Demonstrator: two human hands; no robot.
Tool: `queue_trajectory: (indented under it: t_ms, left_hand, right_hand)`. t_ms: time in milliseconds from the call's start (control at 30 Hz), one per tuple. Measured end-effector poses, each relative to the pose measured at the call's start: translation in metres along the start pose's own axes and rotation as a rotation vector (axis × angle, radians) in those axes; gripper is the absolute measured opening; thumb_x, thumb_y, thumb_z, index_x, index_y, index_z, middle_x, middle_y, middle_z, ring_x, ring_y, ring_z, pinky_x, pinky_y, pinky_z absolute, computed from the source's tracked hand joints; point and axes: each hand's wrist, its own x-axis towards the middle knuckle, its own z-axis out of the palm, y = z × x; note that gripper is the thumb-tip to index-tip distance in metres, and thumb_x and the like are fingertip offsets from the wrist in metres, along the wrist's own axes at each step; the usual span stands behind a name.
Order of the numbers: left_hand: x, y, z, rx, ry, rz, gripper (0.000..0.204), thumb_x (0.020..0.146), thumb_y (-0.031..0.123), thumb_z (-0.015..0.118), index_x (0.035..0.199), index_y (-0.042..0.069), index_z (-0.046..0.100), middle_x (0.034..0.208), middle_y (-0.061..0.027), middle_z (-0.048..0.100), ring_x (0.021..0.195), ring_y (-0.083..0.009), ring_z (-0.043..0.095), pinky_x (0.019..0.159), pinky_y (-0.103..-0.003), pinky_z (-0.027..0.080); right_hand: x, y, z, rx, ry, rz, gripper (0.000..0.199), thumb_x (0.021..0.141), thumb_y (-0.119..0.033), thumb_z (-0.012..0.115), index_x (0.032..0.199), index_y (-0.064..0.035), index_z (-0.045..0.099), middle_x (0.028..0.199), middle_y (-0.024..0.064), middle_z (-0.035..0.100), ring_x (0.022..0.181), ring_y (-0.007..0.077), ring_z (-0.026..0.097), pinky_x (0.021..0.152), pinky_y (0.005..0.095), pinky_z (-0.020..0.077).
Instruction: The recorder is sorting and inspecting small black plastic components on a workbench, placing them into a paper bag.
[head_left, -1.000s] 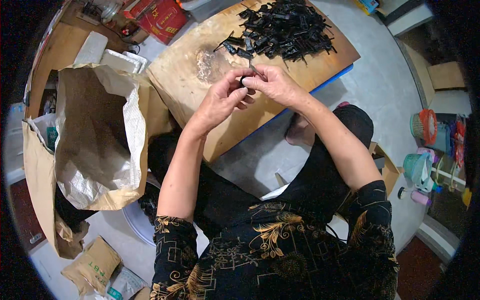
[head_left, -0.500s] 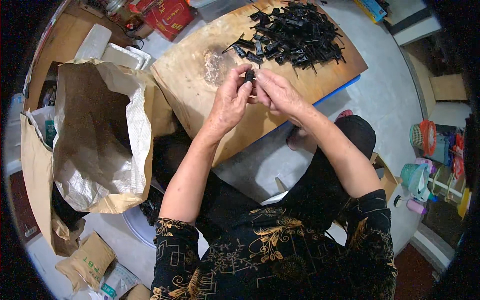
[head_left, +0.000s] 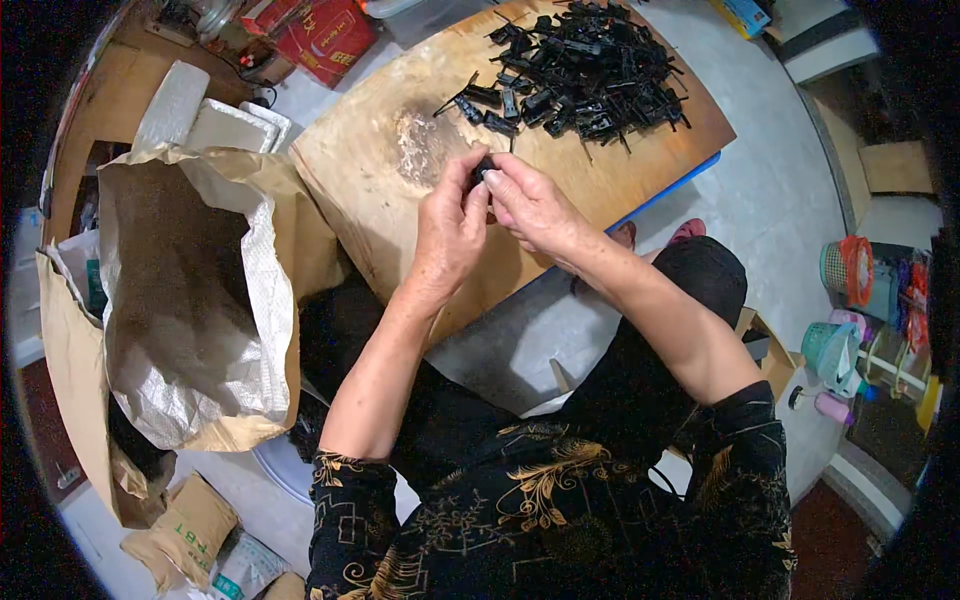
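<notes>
- Pinching a small black plastic part [head_left: 484, 168] between them, the left hand [head_left: 452, 228] and right hand [head_left: 530, 205] meet fingertip to fingertip above the wooden board [head_left: 400, 190]; both hands are closed on the piece, which is mostly hidden by the fingers.
- Risk, slipping: the part is tiny and looks smooth and hard; a grip this fine could let it spring out and drop past the board's near edge onto the grey floor [head_left: 520, 340].
- Risk, snagging: the pile of black parts [head_left: 585, 65] lies just beyond the hands; a sleeve or wrist brushing it could scatter pieces toward the board's far rim.
- Risk, breakage: thin prongs stick out of the pile; they look brittle enough to snap if forced, though that is only a judgement.
- Board: pale plywood, rounded outline, worn, with a dark scuffed patch near its middle; a blue edge shows beneath its right side.
- Pile: glossy black, angular, rod-and-clip shapes, tangled together.
- Sack [head_left: 190, 300]: open, brown paper outside, woven silvery lining inside, crumpled and slack, standing to the person's left, near the board.
- Baskets [head_left: 845, 270]: small plastic, latticed, teal and orange, well apart on the right.
</notes>
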Motion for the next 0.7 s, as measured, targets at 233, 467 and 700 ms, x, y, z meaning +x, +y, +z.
queue_trajectory:
  t_ms: [233, 467, 700]
  left_hand:
    - [0.007, -0.008, -0.002, 0.230, 0.001, -0.039, 0.030, 0.085, 0.000, 0.046, 0.115, 0.002, 0.047, 0.085, -0.0174, 0.060, 0.078, -0.0178, 0.061, 0.066, -0.030, 0.050]
    - [0.026, 0.010, -0.022, -0.545, 0.084, -0.437, 0.024, 0.091, 0.009, 0.042, 0.114, 0.010, 0.042, 0.076, -0.0059, 0.054, 0.069, -0.0179, 0.061, 0.061, -0.026, 0.052]
    - [0.025, -0.002, -0.023, -0.861, 0.111, -0.661, 0.011, 0.091, 0.017, 0.045, 0.084, 0.008, 0.046, 0.067, -0.0043, 0.051, 0.058, -0.0169, 0.056, 0.049, -0.026, 0.047]
  right_hand:
    - [0.040, 0.042, -0.013, -0.406, 0.083, -0.425, 0.027, 0.094, -0.027, 0.040, 0.111, -0.0083, 0.051, 0.076, 0.0007, 0.053, 0.067, 0.0081, 0.051, 0.055, 0.0211, 0.0429]
    - [0.058, -0.008, -0.059, -0.941, 0.122, -0.374, 0.026, 0.088, -0.023, 0.047, 0.108, -0.0065, 0.049, 0.083, 0.0160, 0.059, 0.078, 0.0221, 0.059, 0.066, 0.0326, 0.0484]
    - [0.071, 0.004, -0.073, -1.574, 0.190, -0.352, 0.012, 0.083, -0.016, 0.047, 0.090, -0.0065, 0.044, 0.074, 0.0174, 0.060, 0.077, 0.0353, 0.059, 0.062, 0.0473, 0.0453]
